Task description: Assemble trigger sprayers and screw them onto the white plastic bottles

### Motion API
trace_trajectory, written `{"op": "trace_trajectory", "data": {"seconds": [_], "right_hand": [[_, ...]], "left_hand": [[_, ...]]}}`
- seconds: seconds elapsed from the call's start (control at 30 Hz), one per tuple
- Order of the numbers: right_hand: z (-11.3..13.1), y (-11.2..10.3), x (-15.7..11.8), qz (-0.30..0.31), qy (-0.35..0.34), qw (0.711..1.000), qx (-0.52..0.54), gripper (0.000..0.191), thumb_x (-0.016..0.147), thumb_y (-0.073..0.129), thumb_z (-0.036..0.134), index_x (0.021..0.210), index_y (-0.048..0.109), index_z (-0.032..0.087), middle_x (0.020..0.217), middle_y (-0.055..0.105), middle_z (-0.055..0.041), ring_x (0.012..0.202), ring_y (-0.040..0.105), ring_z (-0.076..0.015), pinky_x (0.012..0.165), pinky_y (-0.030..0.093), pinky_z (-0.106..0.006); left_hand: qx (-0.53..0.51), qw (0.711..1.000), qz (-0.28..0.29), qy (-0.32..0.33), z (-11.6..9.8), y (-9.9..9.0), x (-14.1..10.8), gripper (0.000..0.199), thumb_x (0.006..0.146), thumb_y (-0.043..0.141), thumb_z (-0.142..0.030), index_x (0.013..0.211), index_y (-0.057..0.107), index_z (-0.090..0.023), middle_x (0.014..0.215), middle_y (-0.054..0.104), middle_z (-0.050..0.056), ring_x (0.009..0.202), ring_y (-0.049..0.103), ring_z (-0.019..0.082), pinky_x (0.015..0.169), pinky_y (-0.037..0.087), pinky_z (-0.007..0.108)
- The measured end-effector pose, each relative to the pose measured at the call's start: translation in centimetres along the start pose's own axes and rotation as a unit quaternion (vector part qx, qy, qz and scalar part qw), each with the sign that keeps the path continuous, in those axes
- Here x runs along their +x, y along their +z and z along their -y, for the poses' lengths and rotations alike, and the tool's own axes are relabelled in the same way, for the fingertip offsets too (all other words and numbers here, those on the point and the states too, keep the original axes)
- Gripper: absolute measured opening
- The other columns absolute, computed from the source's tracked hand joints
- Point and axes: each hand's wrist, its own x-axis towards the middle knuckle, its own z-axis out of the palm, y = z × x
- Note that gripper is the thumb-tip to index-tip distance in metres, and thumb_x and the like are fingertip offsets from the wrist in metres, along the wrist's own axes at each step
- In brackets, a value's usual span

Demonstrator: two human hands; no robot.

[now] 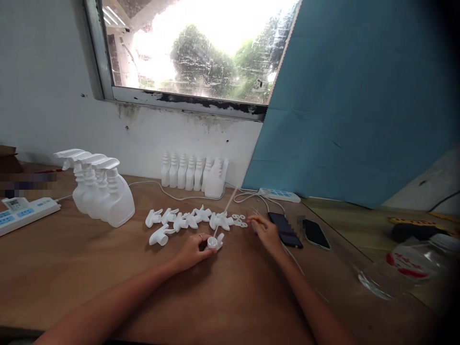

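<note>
My left hand (pixel 196 250) is closed around a white trigger spray head (pixel 212 243), its round collar facing up. A thin dip tube (pixel 233 197) rises from that collar, leaning up to the right. Beyond it lie several loose white spray heads (pixel 179 221) in a rough double row. Small flat white rings (pixel 238 220) sit to their right. Beside these rings is my right hand (pixel 264 231), fingers curled together near the tabletop; anything between its fingertips is too small to make out. Thin tube-like pieces (pixel 256 211) lie just past its fingers.
Assembled white spray bottles (pixel 118 201) stand at left, and several white bottles without heads (pixel 190 173) line the wall. Power strips (pixel 30 215) (pixel 279 195) with cables lie left and back. Two phones (pixel 285 230) (pixel 316 235) and a clear plastic bottle (pixel 406 268) are at right.
</note>
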Motion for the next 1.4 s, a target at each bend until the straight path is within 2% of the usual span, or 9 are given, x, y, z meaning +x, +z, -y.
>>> {"op": "trace_trajectory", "data": {"seconds": [0.13, 0.27, 0.43, 0.67, 0.8, 0.9, 1.03, 1.23, 1.4], "right_hand": [[2.0, 2.8, -1.6, 0.179, 0.006, 0.968, 0.174, 0.032, 0.080, 0.062, 0.041, 0.106, 0.063, 0.023, 0.109, 0.065, -0.0072, 0.103, 0.060, -0.0245, 0.094, 0.046, -0.041], [3.3, 5.5, -3.0, 0.226, 0.096, 0.899, 0.362, 0.044, 0.069, 0.075, 0.040, 0.108, 0.061, 0.027, 0.106, 0.067, -0.0055, 0.093, 0.065, -0.0247, 0.077, 0.054, -0.038], [1.5, 5.0, -1.9, 0.101, 0.123, 0.909, 0.384, 0.028, 0.071, 0.072, 0.045, 0.084, 0.057, 0.025, 0.104, 0.068, -0.0046, 0.097, 0.064, -0.0250, 0.085, 0.052, -0.040], [-2.8, 0.1, 1.2, -0.134, 0.156, 0.871, 0.446, 0.041, 0.066, 0.076, 0.044, 0.093, 0.053, 0.024, 0.105, 0.067, -0.0044, 0.092, 0.066, -0.0227, 0.075, 0.055, -0.036], [-4.0, -1.9, 2.1, -0.190, 0.156, 0.844, 0.477, 0.047, 0.065, 0.076, 0.047, 0.102, 0.056, 0.025, 0.099, 0.068, -0.0015, 0.081, 0.068, -0.0203, 0.066, 0.055, -0.033], [-4.2, -2.9, 2.3, -0.212, 0.144, 0.842, 0.475, 0.048, 0.065, 0.076, 0.048, 0.103, 0.059, 0.025, 0.093, 0.068, -0.0003, 0.074, 0.067, -0.0184, 0.061, 0.054, -0.031], [-4.0, -3.9, 2.5, -0.210, 0.107, 0.844, 0.482, 0.044, 0.070, 0.073, 0.048, 0.105, 0.062, 0.023, 0.081, 0.065, -0.0002, 0.066, 0.061, -0.0147, 0.050, 0.048, -0.024], [-3.1, -4.2, 2.3, -0.159, 0.076, 0.849, 0.499, 0.039, 0.075, 0.070, 0.046, 0.104, 0.064, 0.021, 0.074, 0.061, -0.0005, 0.059, 0.054, -0.0122, 0.042, 0.040, -0.020], [-2.4, -3.4, 1.9, -0.122, 0.100, 0.857, 0.490, 0.042, 0.076, 0.069, 0.046, 0.108, 0.064, 0.020, 0.076, 0.062, -0.0017, 0.059, 0.053, -0.0122, 0.042, 0.041, -0.020]], "left_hand": [[-0.102, 0.994, -0.029, -0.033, 0.8, 0.1, 0.1, 0.038, 0.083, 0.059, -0.042, 0.112, 0.053, -0.018, 0.098, 0.064, 0.005, 0.086, 0.059, 0.018, 0.077, 0.047, 0.030], [-0.142, 0.989, -0.052, -0.001, 0.6, 0.2, 0.7, 0.034, 0.085, 0.058, -0.044, 0.106, 0.050, -0.019, 0.100, 0.060, 0.004, 0.089, 0.058, 0.017, 0.081, 0.048, 0.030], [0.034, 0.992, -0.076, 0.091, 0.0, -0.9, 6.7, 0.027, 0.087, 0.054, -0.041, 0.104, 0.056, -0.019, 0.100, 0.059, 0.005, 0.090, 0.056, 0.016, 0.081, 0.046, 0.029], [0.140, 0.956, -0.258, -0.021, 2.0, -4.8, 21.6, 0.048, 0.080, 0.062, -0.023, 0.122, 0.044, -0.008, 0.128, 0.045, 0.020, 0.117, 0.044, 0.028, 0.100, 0.035, 0.042], [0.150, 0.948, -0.277, -0.045, 2.8, -5.7, 25.4, 0.056, 0.072, 0.071, -0.029, 0.120, 0.048, -0.011, 0.113, 0.055, 0.017, 0.115, 0.046, 0.033, 0.094, 0.038, 0.045], [0.165, 0.949, -0.268, -0.020, 2.7, -5.4, 25.1, 0.042, 0.067, 0.075, -0.029, 0.103, 0.059, -0.014, 0.101, 0.059, 0.010, 0.105, 0.052, 0.029, 0.091, 0.042, 0.040], [0.199, 0.935, -0.293, 0.037, 1.6, -5.9, 20.8, 0.036, 0.072, 0.070, -0.028, 0.105, 0.060, -0.018, 0.110, 0.055, 0.008, 0.109, 0.051, 0.024, 0.096, 0.040, 0.037], [0.385, 0.841, -0.336, 0.179, 0.2, -9.1, 12.5, 0.032, 0.081, 0.057, -0.020, 0.113, 0.057, -0.020, 0.113, 0.051, 0.011, 0.108, 0.049, 0.026, 0.093, 0.038, 0.041], [0.437, 0.819, -0.321, 0.189, 0.1, -10.4, 10.1, 0.030, 0.083, 0.053, -0.019, 0.112, 0.057, -0.020, 0.112, 0.052, 0.012, 0.104, 0.048, 0.027, 0.090, 0.039, 0.041]]}}
